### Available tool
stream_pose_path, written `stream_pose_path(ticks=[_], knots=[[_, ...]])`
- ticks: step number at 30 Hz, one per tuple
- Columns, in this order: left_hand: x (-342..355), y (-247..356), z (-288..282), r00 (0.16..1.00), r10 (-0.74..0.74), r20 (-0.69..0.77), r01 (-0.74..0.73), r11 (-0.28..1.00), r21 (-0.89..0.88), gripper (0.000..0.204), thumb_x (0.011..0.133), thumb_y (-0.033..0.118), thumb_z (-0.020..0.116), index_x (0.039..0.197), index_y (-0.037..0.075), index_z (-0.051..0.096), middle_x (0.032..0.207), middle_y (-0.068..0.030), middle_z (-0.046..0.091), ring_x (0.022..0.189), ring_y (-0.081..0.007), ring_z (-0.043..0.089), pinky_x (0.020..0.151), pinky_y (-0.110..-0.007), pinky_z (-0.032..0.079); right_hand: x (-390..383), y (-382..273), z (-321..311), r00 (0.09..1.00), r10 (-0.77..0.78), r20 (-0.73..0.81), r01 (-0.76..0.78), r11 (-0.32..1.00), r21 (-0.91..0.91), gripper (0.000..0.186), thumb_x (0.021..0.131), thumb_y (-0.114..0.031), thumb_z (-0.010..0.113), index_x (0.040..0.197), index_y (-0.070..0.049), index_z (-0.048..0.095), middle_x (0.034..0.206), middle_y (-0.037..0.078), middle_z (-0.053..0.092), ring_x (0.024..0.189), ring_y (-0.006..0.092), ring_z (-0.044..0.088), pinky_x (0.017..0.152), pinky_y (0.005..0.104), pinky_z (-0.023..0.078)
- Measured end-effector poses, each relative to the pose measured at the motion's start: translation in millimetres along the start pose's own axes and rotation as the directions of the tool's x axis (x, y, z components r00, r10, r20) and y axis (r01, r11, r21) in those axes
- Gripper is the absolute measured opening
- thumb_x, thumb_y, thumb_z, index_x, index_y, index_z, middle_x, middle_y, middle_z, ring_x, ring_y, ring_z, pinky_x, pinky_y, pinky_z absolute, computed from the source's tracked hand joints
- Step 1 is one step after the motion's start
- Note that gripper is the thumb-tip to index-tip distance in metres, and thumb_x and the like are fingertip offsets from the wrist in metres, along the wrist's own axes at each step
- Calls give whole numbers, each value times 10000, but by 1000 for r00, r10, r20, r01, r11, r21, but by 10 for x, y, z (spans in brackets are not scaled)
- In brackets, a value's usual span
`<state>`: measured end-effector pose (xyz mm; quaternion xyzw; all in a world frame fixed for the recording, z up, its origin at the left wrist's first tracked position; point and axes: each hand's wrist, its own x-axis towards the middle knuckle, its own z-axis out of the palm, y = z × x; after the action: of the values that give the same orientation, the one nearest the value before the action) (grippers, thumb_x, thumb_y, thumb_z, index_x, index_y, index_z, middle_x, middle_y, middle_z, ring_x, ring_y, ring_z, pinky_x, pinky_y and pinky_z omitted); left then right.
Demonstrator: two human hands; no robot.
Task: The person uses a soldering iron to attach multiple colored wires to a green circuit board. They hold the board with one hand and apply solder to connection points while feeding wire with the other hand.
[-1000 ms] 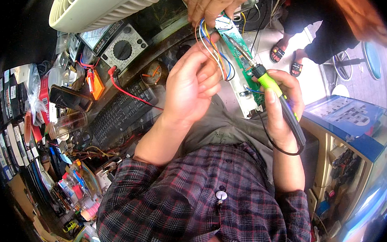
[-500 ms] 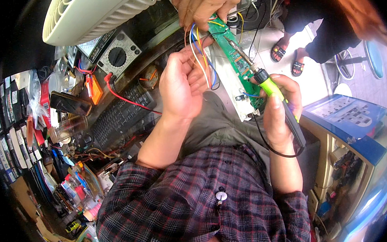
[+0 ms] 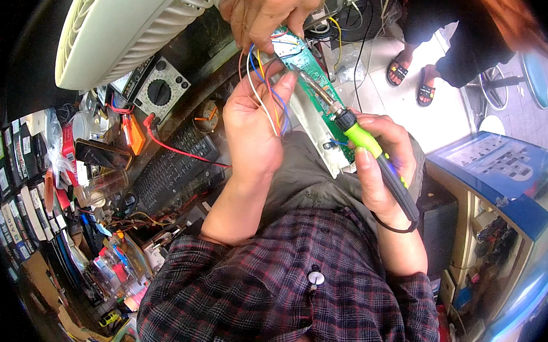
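Note:
My right hand (image 3: 384, 159) grips a soldering iron (image 3: 364, 139) with a green and black handle. Its metal tip lies over the upper part of a long green circuit board (image 3: 319, 98), beside my left thumb. At the board's left edge, my left hand (image 3: 255, 123) has thumb and forefinger close together; what they pinch is hidden. White, yellow and blue wires (image 3: 267, 98) loop down from the board's far end across my left fingers. Another person's hand (image 3: 274, 8) reaches in from the top at that end. A pale plastic strip (image 3: 311, 129) runs under the board.
A white fan (image 3: 126, 24) stands at upper left. Below it are a multimeter (image 3: 161, 90) with a red lead, a dark keyboard (image 3: 170, 168) and cluttered boxes. A blue-topped cabinet (image 3: 493, 178) stands right. Someone in sandals (image 3: 397, 72) is beyond, near a stool (image 3: 530, 80).
The board, wires and other person's hand have shifted left in view. My right hand has brought the soldering iron left and slightly down. My left thumb has extended toward the iron's tip.

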<state>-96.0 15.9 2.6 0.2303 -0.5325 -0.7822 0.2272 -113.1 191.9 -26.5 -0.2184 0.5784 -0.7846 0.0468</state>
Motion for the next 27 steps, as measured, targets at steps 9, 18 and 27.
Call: stream_pose_path(ticks=[9, 18, 27], knots=[[-3, -38, 83, 997, 34, -63, -32, 999, 34, 225, 954, 64, 642, 1171, 6, 633, 904, 14, 658, 635, -7, 524, 488, -170, 330, 20, -58, 17, 991, 131, -27, -131, 991, -5, 356, 862, -99, 710, 1191, -1, 616, 1078, 137, 669, 993, 214, 645, 917, 321, 479], [-14, -22, 32, 999, 21, -28, -19, 997, 79, 234, 945, 77, 654, 1173, 25, 648, 830, 53, 642, 526, 21, 437, 423, -172, 235, 51, -38, 2, 994, 107, 3, -107, 994, -9, 363, 855, -98, 708, 1196, -6, 623, 1100, 150, 667, 990, 220, 657, 905, 321, 491], [-29, 8, 56, 1000, 24, 3, -24, 999, 45, 245, 946, 93, 666, 1181, 27, 639, 809, 59, 627, 515, 20, 414, 419, -181, 212, 83, -38, -3, 996, 80, 28, -79, 996, -30, 371, 855, -97, 709, 1205, -9, 621, 1094, 152, 667, 972, 216, 660, 881, 313, 497]])
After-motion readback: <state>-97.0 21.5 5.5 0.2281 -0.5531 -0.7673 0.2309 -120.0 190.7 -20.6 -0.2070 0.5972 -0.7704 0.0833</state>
